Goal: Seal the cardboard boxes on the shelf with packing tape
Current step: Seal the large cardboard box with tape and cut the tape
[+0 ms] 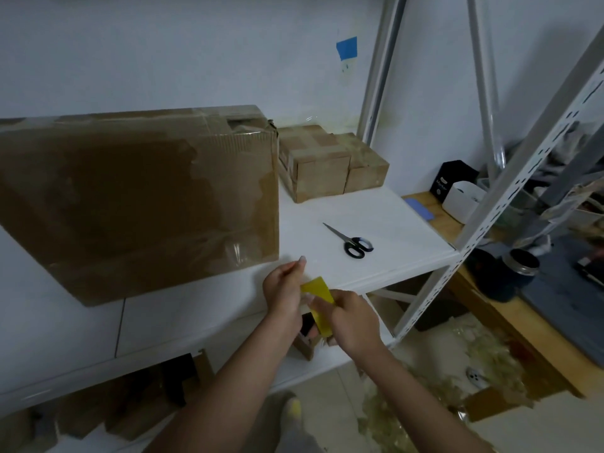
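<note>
- Your left hand (283, 289) and right hand (354, 322) meet just off the shelf (376, 217) edge. The fingers of both are curled round a yellow piece (318, 288), one on each side, probably to work the tape free. I cannot tell whether it is the tape roll.
- The large box (140, 197) stands on the shelf at 10 o'clock from your hands, with glossy tape already across its face and top.
- The small boxes (327, 161) sit at 12 o'clock, pushed against the large box, and also look taped.
- The scissors (351, 241) lie closed at 1 o'clock, near enough to reach for cutting.
</note>
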